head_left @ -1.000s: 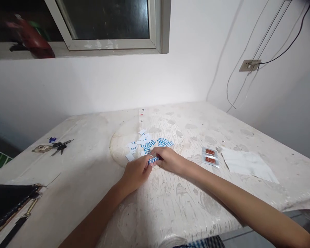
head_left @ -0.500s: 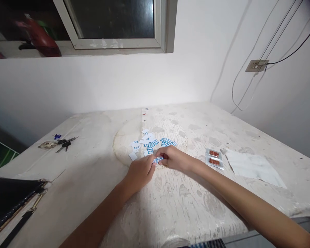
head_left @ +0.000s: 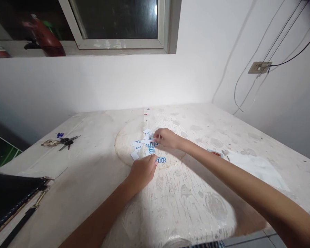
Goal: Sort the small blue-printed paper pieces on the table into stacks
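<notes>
My left hand (head_left: 144, 169) is closed at the near side of the pile, its thumb and fingertips pinching the left end of a small paper piece with blue printed outlines (head_left: 161, 160). Beyond it, my right hand (head_left: 167, 138) reaches over the pile's right side with fingers pinched together. Whether a paper slip is between those fingertips is too small to tell. A white paper slip (head_left: 146, 141) lies just left of them. Around it are more white slips (head_left: 134, 156) and blue-printed pieces (head_left: 151, 150), some overlapping. My right hand hides part of the pile.
Keys (head_left: 67, 141) and a black case with a strap (head_left: 12, 199) are on the left of the covered table (head_left: 93, 193). At right, a foil blister pack (head_left: 216, 153) sits partly behind my right forearm, beside a white cloth or paper sheet (head_left: 258, 168). A wall (head_left: 119, 82) stands behind.
My right hand has left the piece at my left hand and moved away from me, over the pile. My left hand stays in place. The view has shifted slightly.
</notes>
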{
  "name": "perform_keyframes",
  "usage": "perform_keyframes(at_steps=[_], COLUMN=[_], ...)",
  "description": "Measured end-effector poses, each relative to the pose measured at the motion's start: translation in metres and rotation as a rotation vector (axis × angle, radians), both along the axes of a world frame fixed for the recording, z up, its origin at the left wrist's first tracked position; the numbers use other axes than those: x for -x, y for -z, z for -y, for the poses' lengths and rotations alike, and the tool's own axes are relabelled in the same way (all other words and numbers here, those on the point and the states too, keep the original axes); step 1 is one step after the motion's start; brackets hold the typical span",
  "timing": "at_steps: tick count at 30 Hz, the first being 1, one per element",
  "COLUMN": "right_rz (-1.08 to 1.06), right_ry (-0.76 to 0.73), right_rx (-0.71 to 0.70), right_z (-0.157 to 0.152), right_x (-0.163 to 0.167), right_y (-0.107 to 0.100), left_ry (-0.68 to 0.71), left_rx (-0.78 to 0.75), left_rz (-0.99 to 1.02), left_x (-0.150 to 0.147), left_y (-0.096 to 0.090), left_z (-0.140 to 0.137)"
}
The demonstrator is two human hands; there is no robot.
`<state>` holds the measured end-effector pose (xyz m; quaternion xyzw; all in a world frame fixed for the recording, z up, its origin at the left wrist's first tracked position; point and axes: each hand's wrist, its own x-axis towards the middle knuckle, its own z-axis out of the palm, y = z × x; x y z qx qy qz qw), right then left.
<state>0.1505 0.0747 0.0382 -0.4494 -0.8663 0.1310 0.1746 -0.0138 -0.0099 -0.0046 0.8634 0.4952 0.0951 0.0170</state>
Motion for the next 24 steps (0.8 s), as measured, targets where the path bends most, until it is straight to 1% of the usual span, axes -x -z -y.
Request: perform_keyframes(at_steps=[2, 4, 7, 9, 15, 19, 24], right_rz=[0.060, 0.136, 0.253, 0.306, 0.393, 0.395, 0.372], right_ry=[-0.021, -0.047, -0.050, -0.057, -0.071, -0.057, -0.069], right_rx=[-0.005, 0.009, -0.005, -0.025, -0.091, -0.134, -0.162], right_z=[-0.017, -0.028, -0.033, -0.033, -0.033, -0.031, -0.031], right_x=[0.018, 0.035, 0.054, 0.059, 0.060, 0.059, 0.054], right_y=[0.000, 0.002, 0.005, 0.007, 0.012, 0.015, 0.011], left_ry=[0.007, 0.019, 0.029, 0.033, 0.020, 0.023, 0.020], left_rx=[0.001, 0.001, -0.006, -0.010, 0.007, -0.003, -0.010], left_rz=[-0.006, -0.003, 0.003, -0.004, -0.007, -0.014, -0.022], left_x=[0.000, 0.001, 0.002, 0.002, 0.001, 0.001, 0.001], left_y=[-0.001, -0.001, -0.001, -0.001, -0.003, -0.003, -0.002], left_z=[0.000, 0.000, 0.000, 0.000, 0.000, -0.001, -0.002])
